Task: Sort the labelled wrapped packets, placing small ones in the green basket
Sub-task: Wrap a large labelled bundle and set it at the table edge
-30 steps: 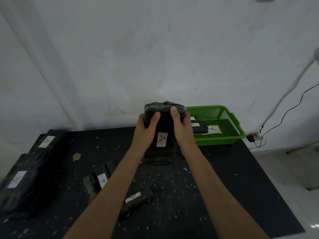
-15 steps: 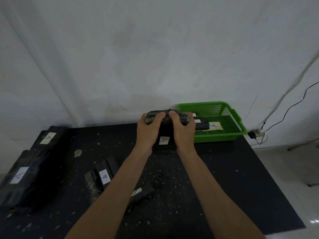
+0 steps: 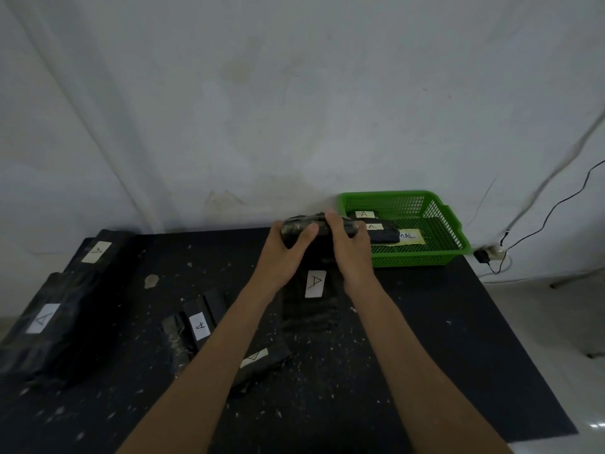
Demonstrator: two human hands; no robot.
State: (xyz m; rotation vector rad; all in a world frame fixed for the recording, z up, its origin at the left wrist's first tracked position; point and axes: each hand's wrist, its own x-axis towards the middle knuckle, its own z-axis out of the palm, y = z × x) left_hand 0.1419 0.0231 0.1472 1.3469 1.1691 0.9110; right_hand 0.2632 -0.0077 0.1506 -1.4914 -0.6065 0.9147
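Head view: both hands are gripping the far end of a large black wrapped packet (image 3: 311, 290) lying on the black table (image 3: 442, 339). Left hand (image 3: 281, 253) is curling over the packet's far-left corner, thumb lying across the top edge; right hand (image 3: 350, 250) is curling over the far-right corner, fingers wrapping the top. The packet's body is extending from the grip toward the camera between the two wrists, white "A" label (image 3: 315, 283) facing up just below the hands; its near end is sitting on the table. Green basket (image 3: 422, 257) is standing just right of the right hand at the table's back right, holding small labelled packets (image 3: 383, 234) and a paper tag reading "MAL". Two small packets are lying near the left forearm: one (image 3: 199, 322) to its left, one (image 3: 258, 362) partly under it. Big wrapped packets (image 3: 52, 326) are stacking at the table's left edge. A cable and plug (image 3: 484, 255) are sitting on the floor by the wall, right of the basket.
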